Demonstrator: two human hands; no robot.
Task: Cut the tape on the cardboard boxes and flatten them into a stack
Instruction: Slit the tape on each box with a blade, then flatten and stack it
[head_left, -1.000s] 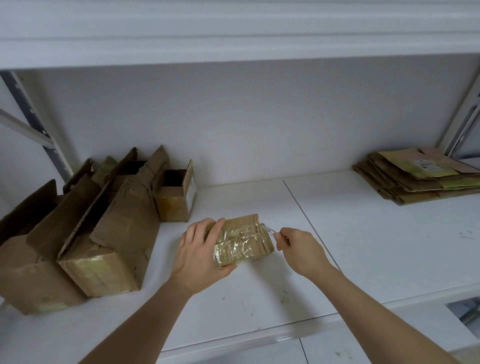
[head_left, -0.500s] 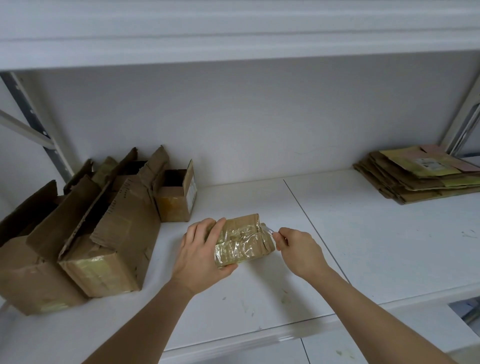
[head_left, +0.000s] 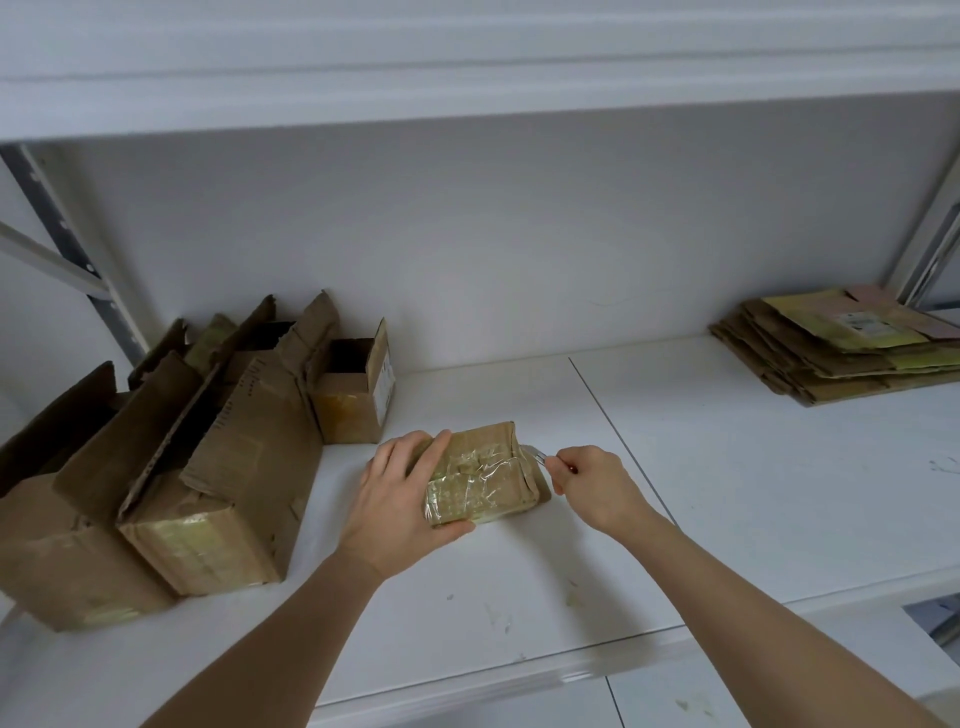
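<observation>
A small cardboard box (head_left: 483, 475) wrapped in glossy clear tape lies on the white shelf (head_left: 727, 493) at centre. My left hand (head_left: 400, 499) grips its left end, fingers over the top and thumb under the front edge. My right hand (head_left: 589, 486) pinches a small metal blade (head_left: 535, 453) whose tip touches the box's upper right edge. A stack of flattened cardboard (head_left: 841, 343) lies at the far right of the shelf.
Several opened cardboard boxes (head_left: 208, 467) with raised flaps crowd the shelf's left side, a smaller open box (head_left: 358, 389) behind them. Another shelf board (head_left: 467, 67) hangs overhead. Metal uprights (head_left: 67, 249) stand at both back corners. The shelf's front edge (head_left: 519, 675) runs below my forearms.
My right hand has edged slightly closer to the box, bringing the blade against its right edge. My left hand keeps the same grip.
</observation>
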